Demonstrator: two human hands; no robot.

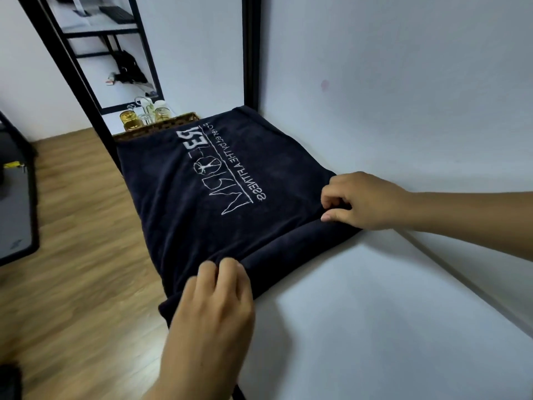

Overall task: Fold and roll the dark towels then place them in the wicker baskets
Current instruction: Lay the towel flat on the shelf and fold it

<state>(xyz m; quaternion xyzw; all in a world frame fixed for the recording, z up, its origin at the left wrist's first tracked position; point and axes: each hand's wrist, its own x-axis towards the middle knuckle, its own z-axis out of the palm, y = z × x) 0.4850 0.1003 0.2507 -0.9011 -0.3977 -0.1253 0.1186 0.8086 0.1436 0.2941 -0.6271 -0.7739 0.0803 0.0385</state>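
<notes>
The dark towel (178,203) lies spread on the white bench (375,313), its near edge rolled into 1 thick fold. The left hand (213,307) curls its fingers over that fold's left end; the right hand (363,200) pinches its right end, by the wall (403,82). A wicker basket (161,125) sits just beyond the towel's far edge.

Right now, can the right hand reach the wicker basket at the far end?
Probably, once it lets go: the right hand pinches the rolled edge of the towel, and only that cloth lies between it and the wicker basket.
</notes>
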